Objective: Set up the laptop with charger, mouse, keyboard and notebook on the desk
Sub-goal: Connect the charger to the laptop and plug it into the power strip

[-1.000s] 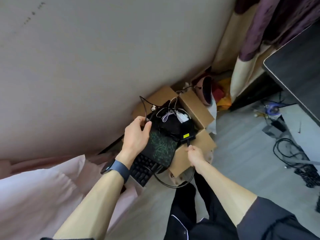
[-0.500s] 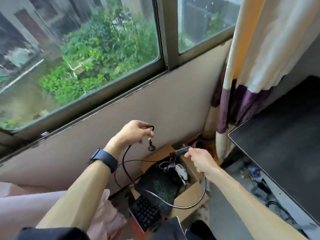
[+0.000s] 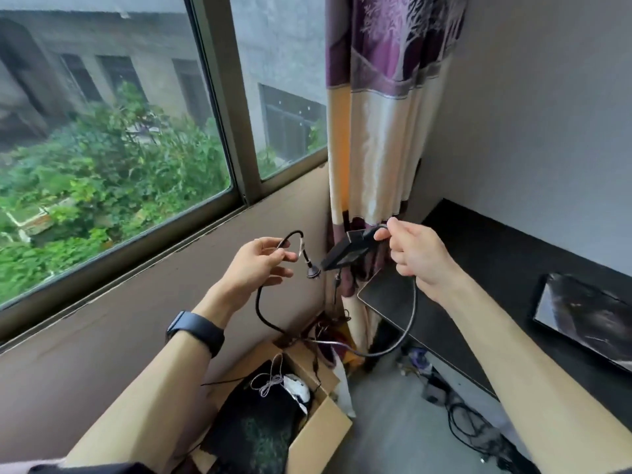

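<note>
The black charger brick (image 3: 345,251) hangs in the air, held by its cable in my right hand (image 3: 415,256). My left hand (image 3: 254,268) pinches the other end of the cable, and the plug (image 3: 313,271) dangles just below my fingers. The cable (image 3: 412,323) loops down between both hands toward a cardboard box (image 3: 328,422) on the floor. Inside the box lie a dark patterned pad (image 3: 260,429) and a white mouse (image 3: 299,393) with a braided cord. The black desk (image 3: 496,268) is at the right, with a closed dark laptop (image 3: 588,316) on it.
A window with a low wall is on the left. A purple and cream curtain (image 3: 379,131) hangs in the corner behind the charger. Under the desk, tangled cables (image 3: 468,425) lie on the grey floor.
Both hands have lifted the charger and its cable up out of the box. My view has swung up and right, so the desk and laptop now show.
</note>
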The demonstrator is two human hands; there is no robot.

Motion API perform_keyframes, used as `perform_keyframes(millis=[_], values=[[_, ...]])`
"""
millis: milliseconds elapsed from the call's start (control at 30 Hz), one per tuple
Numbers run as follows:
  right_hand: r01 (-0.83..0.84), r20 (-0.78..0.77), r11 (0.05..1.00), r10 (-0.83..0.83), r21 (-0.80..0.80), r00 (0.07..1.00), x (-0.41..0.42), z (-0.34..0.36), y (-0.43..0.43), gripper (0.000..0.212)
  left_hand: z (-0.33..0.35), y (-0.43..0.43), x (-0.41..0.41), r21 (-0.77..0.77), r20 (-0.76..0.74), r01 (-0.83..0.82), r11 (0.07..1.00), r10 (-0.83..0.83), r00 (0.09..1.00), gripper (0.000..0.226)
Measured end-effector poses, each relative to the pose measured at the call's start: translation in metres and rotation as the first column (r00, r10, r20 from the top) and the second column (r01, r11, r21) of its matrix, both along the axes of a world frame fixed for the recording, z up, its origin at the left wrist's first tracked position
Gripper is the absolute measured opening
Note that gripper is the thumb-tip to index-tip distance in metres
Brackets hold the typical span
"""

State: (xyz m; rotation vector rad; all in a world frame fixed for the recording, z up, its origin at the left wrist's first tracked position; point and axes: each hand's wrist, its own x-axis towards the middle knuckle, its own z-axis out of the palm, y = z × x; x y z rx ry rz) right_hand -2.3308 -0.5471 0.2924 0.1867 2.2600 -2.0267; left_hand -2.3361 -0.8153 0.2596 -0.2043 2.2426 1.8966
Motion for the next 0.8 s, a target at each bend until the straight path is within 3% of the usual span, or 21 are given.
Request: perform_keyframes(millis=[233,433,633,800], values=[[0.155,-0.157,0.984,-0.168,-0.087,0.973,0.023,0.055,0.097,0.035,0.017,0.100,-0.015,0.206,0.009,0.081,0.975,-0.085,0.996,0.024],[0.230,-0.281,0.944,-0.293,-0.236,0.914,0.038,0.098,0.204,0.035,0.011,0.222,-0.020,0.293,0.064,0.168,0.941,-0.195,0.979,0.027],[0.244,-0.350,0.945,-0.310,-0.219,0.884,0.071,0.119,0.330,0.035,-0.017,0.400,-0.001,0.304,0.073,0.311,0.900,-0.347,0.935,0.031],[0.232,-0.337,0.955,-0.282,-0.183,0.898,0.097,0.103,0.416,0.035,-0.028,0.517,0.006,0.325,0.080,0.326,0.888,-0.370,0.926,0.026]])
